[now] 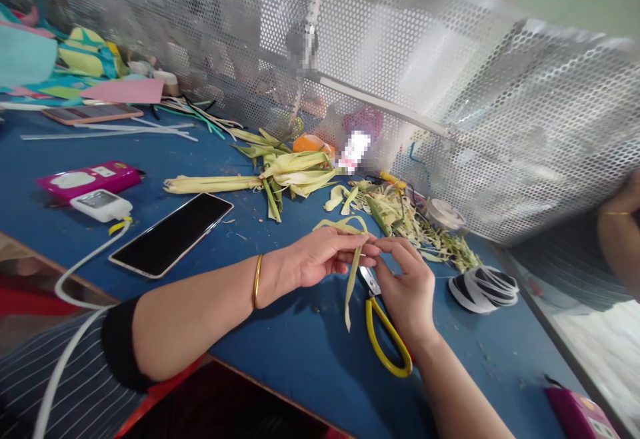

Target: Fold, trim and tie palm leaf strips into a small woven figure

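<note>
My left hand [325, 256], with a gold bangle at the wrist, pinches a narrow pale-green leaf strip [351, 286]. The strip loops over the fingers and its pointed end hangs down. Opposite it, my right hand [407, 282] has thumb and fingertips closed against the left fingertips. What sits between those right fingers is too small and covered to make out. Yellow-handled scissors [370, 316] lie on the blue table [280, 346] below the hands, partly hidden by the right hand. Beyond are a bundle of pale leafy stalks [290, 171] and a heap of leaf scraps [400, 212].
A black-screened phone [173, 236], a magenta device [90, 179] and a white cabled device [101, 206] lie left. Right is a black-and-white coil [483, 289]; another magenta device [580, 412] sits near right. A perforated metal screen [380, 46] bounds the back.
</note>
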### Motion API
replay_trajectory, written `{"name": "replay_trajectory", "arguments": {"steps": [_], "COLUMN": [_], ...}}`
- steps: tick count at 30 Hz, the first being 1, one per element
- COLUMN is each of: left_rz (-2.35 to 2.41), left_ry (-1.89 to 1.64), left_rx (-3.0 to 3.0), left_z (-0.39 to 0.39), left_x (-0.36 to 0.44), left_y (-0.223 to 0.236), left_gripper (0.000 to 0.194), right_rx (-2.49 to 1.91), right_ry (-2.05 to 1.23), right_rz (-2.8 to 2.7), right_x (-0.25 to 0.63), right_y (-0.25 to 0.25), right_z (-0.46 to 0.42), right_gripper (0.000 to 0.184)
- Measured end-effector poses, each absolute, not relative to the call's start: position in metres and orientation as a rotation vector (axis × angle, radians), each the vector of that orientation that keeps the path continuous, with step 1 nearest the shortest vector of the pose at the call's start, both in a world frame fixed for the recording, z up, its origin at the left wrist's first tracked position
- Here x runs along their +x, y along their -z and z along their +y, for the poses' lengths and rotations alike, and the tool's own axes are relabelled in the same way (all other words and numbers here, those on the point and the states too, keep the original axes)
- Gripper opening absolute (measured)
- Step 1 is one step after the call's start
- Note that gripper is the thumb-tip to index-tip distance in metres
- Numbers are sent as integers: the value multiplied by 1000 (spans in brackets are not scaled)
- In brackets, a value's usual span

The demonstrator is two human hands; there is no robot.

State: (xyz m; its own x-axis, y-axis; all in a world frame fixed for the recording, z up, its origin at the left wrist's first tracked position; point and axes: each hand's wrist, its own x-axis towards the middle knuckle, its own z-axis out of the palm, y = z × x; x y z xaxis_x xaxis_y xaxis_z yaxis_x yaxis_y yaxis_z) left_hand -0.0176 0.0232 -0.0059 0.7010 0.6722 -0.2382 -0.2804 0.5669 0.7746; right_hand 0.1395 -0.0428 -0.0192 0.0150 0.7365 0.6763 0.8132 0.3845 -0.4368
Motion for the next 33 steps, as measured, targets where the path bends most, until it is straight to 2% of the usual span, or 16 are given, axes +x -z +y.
{"name": "replay_trajectory", "arguments": {"steps": [7, 10, 16, 22, 33], "left_rz": [593, 663, 768, 809, 668], "left_ry": [-651, -743, -888, -897, -797], "left_rx": [852, 965, 1130, 1004, 900], "left_z": [21, 19, 17, 16, 18], "left_x": [-15, -13, -10, -8, -14], "left_y": [8, 8, 11, 15, 7], "left_gripper": [24, 21, 19, 16, 18], "right_rx": [-1360, -1407, -1429, -1419, -1467], "right_ry": [651, 759, 547, 294, 560], "right_rz": [-1879, -1928, -1955, -1969, -1911], "right_x": [139, 137, 130, 129, 125], "right_y": [13, 9, 11, 18, 19], "right_z": [-49, -52, -52, -49, -53], "right_gripper": [12, 15, 14, 15, 10]}}
